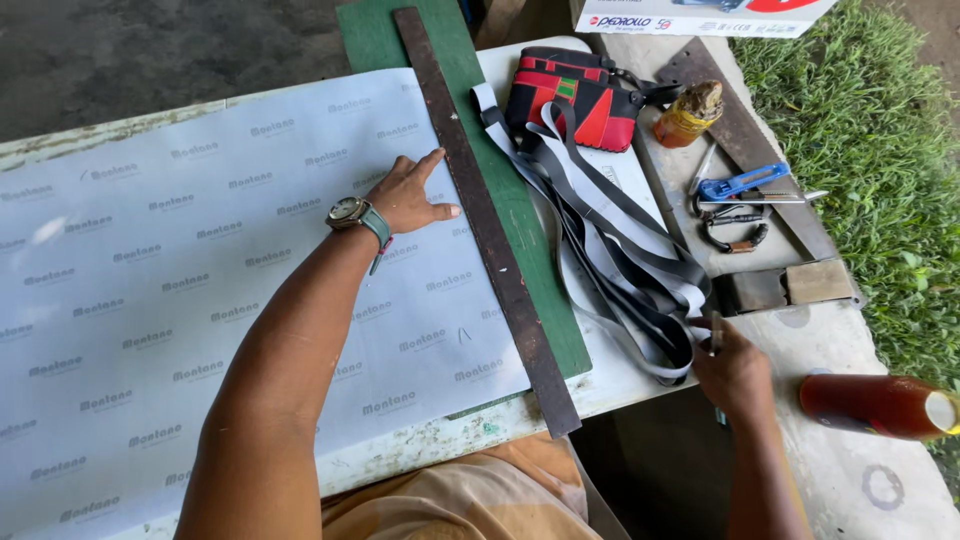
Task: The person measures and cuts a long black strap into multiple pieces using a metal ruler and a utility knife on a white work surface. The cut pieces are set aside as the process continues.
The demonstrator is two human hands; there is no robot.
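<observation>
Outdoors, a worn white surface (640, 385) stands between bare ground on one side and grass (870, 130) on the other. Largest item: a pale grey printed sheet (150, 300) covering most of the surface, its far edge overlapping a green cutting mat (520, 210). A long dark metal straightedge (485, 220) lies diagonally along the sheet's edge, on the mat. Just beyond it, a heap of black and grey straps (620, 250) trails toward the near edge; a red and black pouch (575, 95) sits at its far end.

Left hand (410, 195), wearing a wristwatch (352, 212), rests flat and open on the sheet, fingertips touching the straightedge. Right hand (735, 370) is closed around a thin tool (716, 332) at the near end of the straps; the kind of tool cannot be told.

Smaller items: an amber bottle (885, 405) lying near the right hand, a small glue pot (688, 115), a blue utility knife (745, 182), and a carabiner (735, 235).
</observation>
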